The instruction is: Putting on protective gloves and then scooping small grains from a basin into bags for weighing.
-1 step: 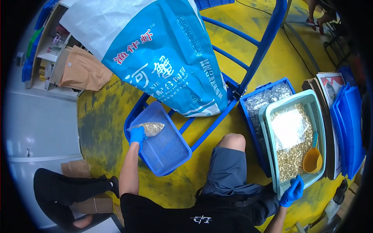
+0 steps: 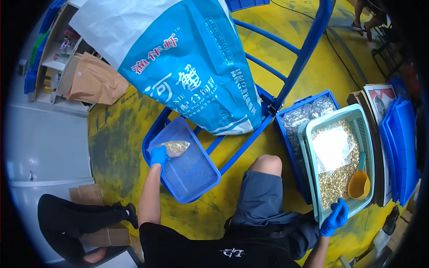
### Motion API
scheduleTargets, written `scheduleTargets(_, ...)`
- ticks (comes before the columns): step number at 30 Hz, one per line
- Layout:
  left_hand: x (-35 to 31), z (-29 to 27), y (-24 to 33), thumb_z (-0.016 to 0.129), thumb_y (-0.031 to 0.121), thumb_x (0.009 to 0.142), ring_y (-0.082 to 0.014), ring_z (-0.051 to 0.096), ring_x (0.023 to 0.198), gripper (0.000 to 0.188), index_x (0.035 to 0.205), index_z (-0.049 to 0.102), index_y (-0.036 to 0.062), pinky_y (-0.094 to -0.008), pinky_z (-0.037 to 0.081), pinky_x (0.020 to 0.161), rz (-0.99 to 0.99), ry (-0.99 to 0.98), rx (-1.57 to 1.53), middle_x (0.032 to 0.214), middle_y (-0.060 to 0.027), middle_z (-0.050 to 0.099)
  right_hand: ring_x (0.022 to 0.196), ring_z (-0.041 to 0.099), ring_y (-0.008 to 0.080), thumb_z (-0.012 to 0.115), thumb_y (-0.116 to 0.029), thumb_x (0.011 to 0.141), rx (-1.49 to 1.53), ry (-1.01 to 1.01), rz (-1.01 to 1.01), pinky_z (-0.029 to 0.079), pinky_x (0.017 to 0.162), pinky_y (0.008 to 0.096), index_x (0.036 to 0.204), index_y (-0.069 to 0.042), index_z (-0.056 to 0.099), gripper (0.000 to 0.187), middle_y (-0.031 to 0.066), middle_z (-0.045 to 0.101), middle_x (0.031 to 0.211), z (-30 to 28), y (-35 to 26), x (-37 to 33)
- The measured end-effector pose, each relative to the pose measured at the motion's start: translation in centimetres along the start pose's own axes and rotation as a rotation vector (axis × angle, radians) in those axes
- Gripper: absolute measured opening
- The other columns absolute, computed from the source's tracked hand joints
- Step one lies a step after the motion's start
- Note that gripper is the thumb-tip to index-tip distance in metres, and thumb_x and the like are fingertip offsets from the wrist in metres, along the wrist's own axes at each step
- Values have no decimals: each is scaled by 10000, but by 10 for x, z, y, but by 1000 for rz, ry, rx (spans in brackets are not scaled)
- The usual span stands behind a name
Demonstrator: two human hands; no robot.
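Observation:
My left hand (image 2: 159,156), in a blue glove, is closed on the gathered end of a clear plastic bag (image 2: 178,148) of small gold-coloured pieces. The bag is over the blue mesh basket (image 2: 190,176), at its upper left part. My right hand (image 2: 334,219), also gloved in blue, is at the near rim of the pale green basket (image 2: 363,129). Its fingers are somewhat apart and I see nothing in them. Loose gold-coloured pieces (image 2: 333,190) fill that basket. Clear flat bags (image 2: 332,149) and a yellow scoop (image 2: 358,184) with a green handle lie on top.
A large blue and white woven sack (image 2: 192,67) rests on a blue metal frame (image 2: 299,58) ahead. Beside the green basket, a blue crate (image 2: 286,123) holds clear plastic packs. Blue trays (image 2: 400,143) stand at far right. A person in black (image 2: 80,219) is at lower left.
My right hand has shifted slightly left, and its fingers look a little more apart. The left hand and its bag have hardly moved.

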State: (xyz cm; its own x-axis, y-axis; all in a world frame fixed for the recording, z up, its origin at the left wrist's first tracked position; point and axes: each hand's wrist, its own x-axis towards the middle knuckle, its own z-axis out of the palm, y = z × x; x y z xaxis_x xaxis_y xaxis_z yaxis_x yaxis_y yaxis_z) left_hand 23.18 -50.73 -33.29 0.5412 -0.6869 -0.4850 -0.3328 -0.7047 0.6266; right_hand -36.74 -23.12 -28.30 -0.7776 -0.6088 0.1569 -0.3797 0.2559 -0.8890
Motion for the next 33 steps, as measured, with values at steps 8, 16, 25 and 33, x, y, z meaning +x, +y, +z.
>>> scheduleTargets(8, -9, 19, -24, 526, 253, 842, -176, 496, 457, 270, 699, 559, 26, -340, 374, 429, 65, -30, -75, 547, -79, 514, 820, 612, 386, 585, -413, 791, -259, -1199, -360, 490, 713, 443, 1110, -1, 542, 522, 214, 636, 896, 300, -163, -25)
scheduleTargets(16, -46, -1, -46, 562, 241, 847, -163, 470, 434, 245, 723, 560, 30, -326, 375, 413, -34, -20, -166, 552, -60, 494, 845, 611, 396, 592, -243, 755, -459, -1372, -188, 486, 706, 488, 1145, 36, 443, 502, 278, 603, 918, 393, -93, -154)
scheduleTargets(25, -26, -10, -41, 529, 199, 868, -154, 469, 436, 225, 742, 554, 14, -307, 400, 421, -12, 32, -195, 565, -58, 494, 858, 625, 395, 532, -228, 796, 24, -1644, 765, 506, 713, 489, 1135, -30, 528, 393, 246, 607, 1025, 363, -65, -249)
scheduleTargets(33, -7, 35, -6, 527, 208, 843, -175, 490, 444, 277, 683, 555, -16, -337, 391, 418, 52, -70, 3, 572, -91, 519, 916, 611, 291, 539, -434, 842, 227, -1723, 1200, 521, 706, 442, 1257, -24, 420, 595, 181, 558, 1155, 332, -109, -241)
